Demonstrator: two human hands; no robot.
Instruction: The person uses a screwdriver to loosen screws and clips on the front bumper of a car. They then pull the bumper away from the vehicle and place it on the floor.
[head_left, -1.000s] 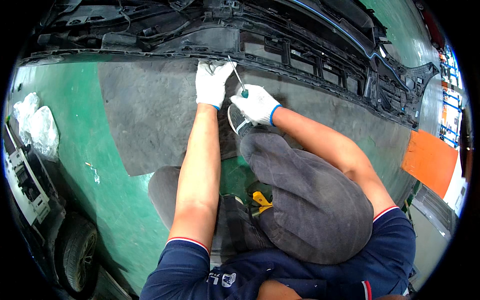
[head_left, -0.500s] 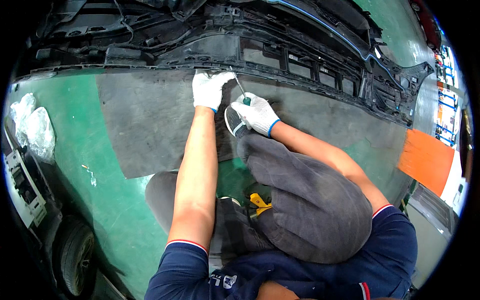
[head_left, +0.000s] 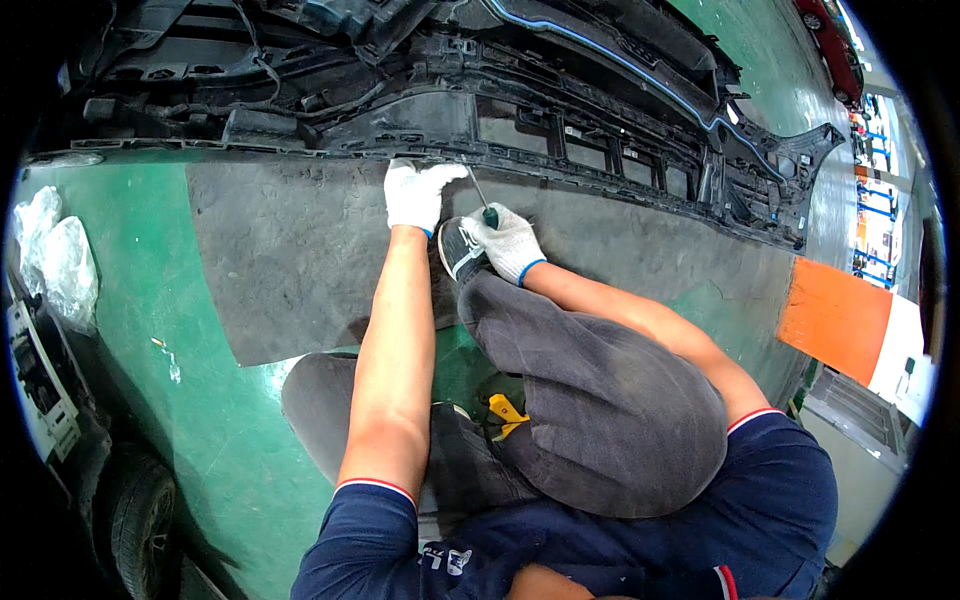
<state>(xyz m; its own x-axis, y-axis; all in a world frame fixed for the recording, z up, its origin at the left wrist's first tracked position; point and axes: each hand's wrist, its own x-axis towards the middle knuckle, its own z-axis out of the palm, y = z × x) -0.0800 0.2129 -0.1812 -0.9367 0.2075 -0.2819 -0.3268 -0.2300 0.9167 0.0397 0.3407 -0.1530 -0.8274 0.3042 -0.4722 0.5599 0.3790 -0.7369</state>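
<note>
A large black car bumper (head_left: 425,118) lies inner side up across the far part of the view. My left hand (head_left: 412,197), in a white glove, grips its near edge, with the thumb stretched to the right and the fingertips hidden at the rim. My right hand (head_left: 508,243), gloved too, is closed around the dark green handle of a screwdriver (head_left: 477,188). The thin metal shaft points away from me, and its tip is at the bumper's near edge, just right of my left thumb. Whether the tip touches a fastener is too small to tell.
A dark mat (head_left: 275,260) lies on the green floor under my hands. Between my legs is a yellow tool (head_left: 508,410). Clear plastic bags (head_left: 65,260) lie at the left, above a wheel (head_left: 140,515). An orange panel (head_left: 835,318) stands at the right.
The whole view has shifted slightly, so the bumper sits lower in the picture. Both hands and the screwdriver keep nearly the same place against the bumper's edge.
</note>
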